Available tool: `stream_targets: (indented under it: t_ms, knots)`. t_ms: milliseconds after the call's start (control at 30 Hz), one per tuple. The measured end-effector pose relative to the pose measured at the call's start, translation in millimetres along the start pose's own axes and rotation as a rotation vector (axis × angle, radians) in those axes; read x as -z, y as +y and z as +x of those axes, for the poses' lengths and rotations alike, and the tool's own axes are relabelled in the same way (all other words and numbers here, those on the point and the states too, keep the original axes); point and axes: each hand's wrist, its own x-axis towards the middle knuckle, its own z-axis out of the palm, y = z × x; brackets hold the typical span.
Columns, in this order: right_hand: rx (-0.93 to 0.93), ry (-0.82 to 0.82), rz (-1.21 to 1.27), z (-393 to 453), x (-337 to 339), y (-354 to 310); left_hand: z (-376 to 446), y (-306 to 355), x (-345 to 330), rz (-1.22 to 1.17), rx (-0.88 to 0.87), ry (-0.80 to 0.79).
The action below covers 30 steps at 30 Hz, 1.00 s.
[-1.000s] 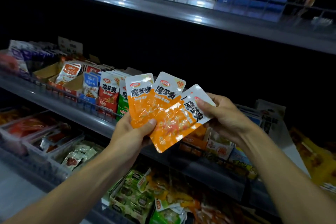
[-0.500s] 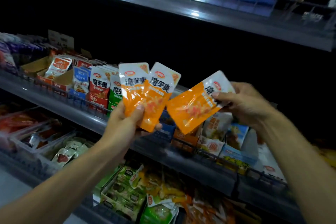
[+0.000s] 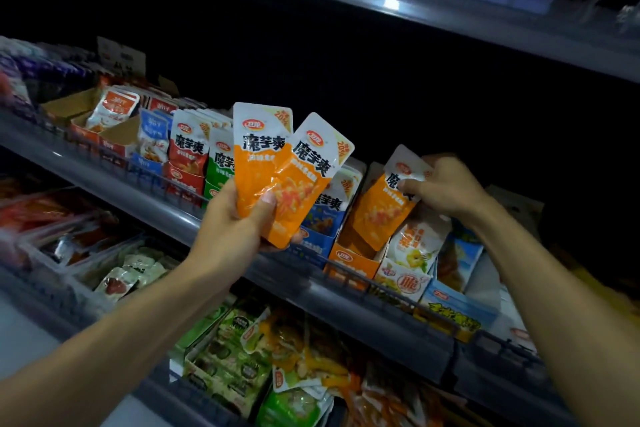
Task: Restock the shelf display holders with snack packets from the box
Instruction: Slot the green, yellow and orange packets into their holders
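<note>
Clearly light, floppy, slick packets: right hand (image 3: 446, 187) pinches one packet (image 3: 377, 208) by its top over the holder (image 3: 353, 260); left hand (image 3: 239, 229) grips two packets (image 3: 277, 170).

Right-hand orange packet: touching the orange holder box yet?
Touching. Head view: the orange packet, pinched by the right hand, has its lower end down inside the orange holder box, overlapping its front wall.

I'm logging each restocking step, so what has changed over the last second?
The right hand drew one orange packet out of the fan, carried it right and down, and now holds its lower end inside the orange display holder on the shelf. It grips that packet throughout. The left hand goes on gripping the other two orange packets, upright as before.
</note>
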Motion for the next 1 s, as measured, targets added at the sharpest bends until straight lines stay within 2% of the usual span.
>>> stream_targets:
  t_ms: [267,833,900,967,1000]
  knots:
    - [0.056,-0.123,-0.207,9,-36,0,5,-7,2,0.001,0.012,0.008]
    - [0.042,-0.004,-0.397,16,-37,10,1,-15,13,-0.018,0.012,-0.059]
    - [0.092,0.081,-0.328,11,-32,9,-1,-14,13,-0.031,0.018,-0.070]
    - [0.142,0.137,-0.013,-2,-23,-3,-3,-14,11,-0.051,0.037,-0.084]
    - [0.143,0.110,0.200,-13,-17,-13,-3,-14,10,-0.061,0.047,-0.092]
